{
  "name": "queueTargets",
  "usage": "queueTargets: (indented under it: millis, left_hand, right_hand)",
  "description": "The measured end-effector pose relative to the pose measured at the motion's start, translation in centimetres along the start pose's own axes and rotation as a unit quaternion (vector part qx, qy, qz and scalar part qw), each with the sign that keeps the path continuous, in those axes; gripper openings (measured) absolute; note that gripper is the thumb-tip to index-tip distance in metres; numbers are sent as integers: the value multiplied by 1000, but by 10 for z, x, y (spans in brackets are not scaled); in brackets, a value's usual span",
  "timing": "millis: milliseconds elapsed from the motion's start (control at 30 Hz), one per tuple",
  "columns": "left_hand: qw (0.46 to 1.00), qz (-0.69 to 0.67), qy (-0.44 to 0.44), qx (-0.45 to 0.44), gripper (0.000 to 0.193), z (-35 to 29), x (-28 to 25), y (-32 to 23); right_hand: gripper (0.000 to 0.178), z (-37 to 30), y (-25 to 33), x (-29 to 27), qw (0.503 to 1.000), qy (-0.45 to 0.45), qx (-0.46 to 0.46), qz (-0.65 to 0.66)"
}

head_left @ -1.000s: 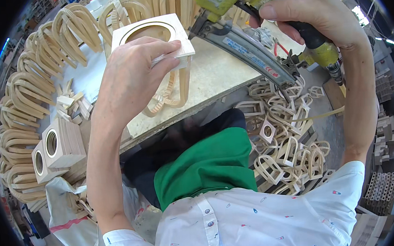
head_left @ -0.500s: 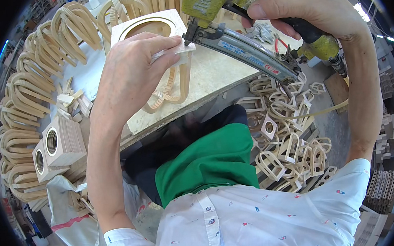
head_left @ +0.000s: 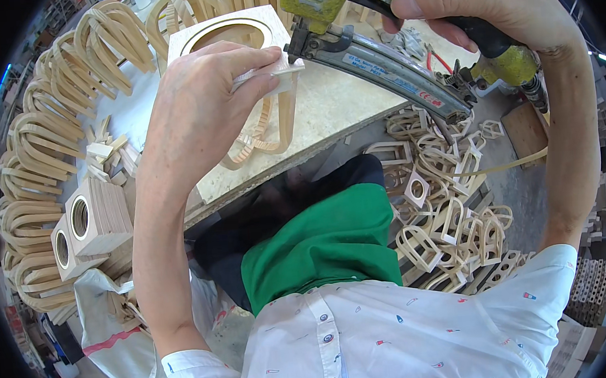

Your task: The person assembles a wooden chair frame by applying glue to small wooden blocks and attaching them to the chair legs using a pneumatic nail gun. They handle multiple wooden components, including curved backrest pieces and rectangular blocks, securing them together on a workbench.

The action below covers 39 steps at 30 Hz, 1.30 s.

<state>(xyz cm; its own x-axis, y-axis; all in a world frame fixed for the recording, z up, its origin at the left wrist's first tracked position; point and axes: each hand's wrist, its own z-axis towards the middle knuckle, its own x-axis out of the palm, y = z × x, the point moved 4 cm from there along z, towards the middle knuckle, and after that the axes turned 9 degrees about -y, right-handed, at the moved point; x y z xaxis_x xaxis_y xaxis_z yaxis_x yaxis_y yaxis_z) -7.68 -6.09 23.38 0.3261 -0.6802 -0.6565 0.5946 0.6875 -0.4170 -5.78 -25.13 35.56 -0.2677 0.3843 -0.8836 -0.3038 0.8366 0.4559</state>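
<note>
My left hand [head_left: 202, 101] pinches the near right edge of a pale square wooden panel [head_left: 275, 22] with a round opening, thumb below and fingers above. Beneath that panel a bent wooden frame [head_left: 286, 123] reaches down to the table, partly behind my wrist. My right hand [head_left: 472, 1] grips the black handle of a yellow nail gun [head_left: 379, 71], its silver magazine slanting down to the right. The gun's nose is close beside the panel's right edge, near my left fingertips; contact cannot be made out.
Bent wooden frames [head_left: 43, 140] stand in a curved row along the table's far left. Stacked square plates with round holes [head_left: 101, 217] and wood offcuts [head_left: 114, 156] lie nearer. A white sack [head_left: 113, 343] hangs below. Finished-looking frames [head_left: 452, 214] pile up at right, by an air hose [head_left: 498, 168].
The nail gun and my right hand have shifted slightly right and up, its nose drawing back a little from the panel's edge. My left hand keeps its pinch.
</note>
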Motion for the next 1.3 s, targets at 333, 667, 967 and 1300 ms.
queueTargets:
  millis: [333,667,967,1300]
  left_hand:
    - [995,70,-37,-63,59,-25,-39,17]
    - [846,-414,-211,-260,53,-77,8,54]
    - [852,-379,-287,-220,45,-76,10,57]
    - [856,-392,-271,-198,46,-78,5,58]
  right_hand:
    - [23,13,-5,1,999,-28,-5,-20]
    - [28,15,-33,3,990,-33,-81,106]
    - [25,13,-28,5,989,-52,-89,110]
    - [27,14,-28,7,988,-42,-76,125]
